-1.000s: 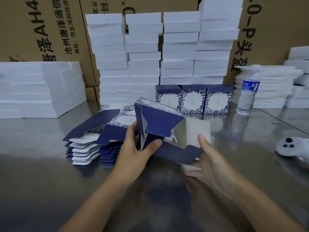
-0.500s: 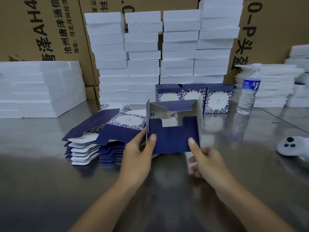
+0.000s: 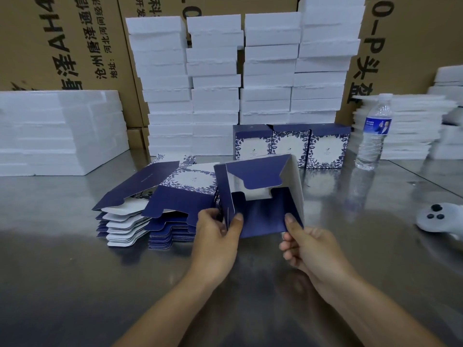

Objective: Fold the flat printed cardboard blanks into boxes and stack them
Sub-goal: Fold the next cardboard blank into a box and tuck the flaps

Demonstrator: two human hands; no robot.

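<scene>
Head view is showing a person working at a shiny metal table [image 3: 75,284], with both hands holding a half-formed box [image 3: 260,216] just above its surface, close in front of them. The left hand [image 3: 215,236] is pinching the box's left wall, thumb lying on the navy face and fingers curled behind it. The right hand [image 3: 310,249] is gripping the lower right corner, thumb pressing on the navy panel and fingers curled underneath. The box is standing open toward the camera, its navy flaps overlapping inside and its white inner wall showing on the right. Just to the left, a pile of flat blanks [image 3: 160,196] is lying on the table, touching nothing in the hands. Behind the held box, three finished boxes [image 3: 290,144] are standing side by side in a row, in front of tall stacks of white foam blocks [image 3: 215,96]. A water bottle [image 3: 374,136] is standing upright at the right, and a white controller [image 3: 441,217] is lying near the right edge.
</scene>
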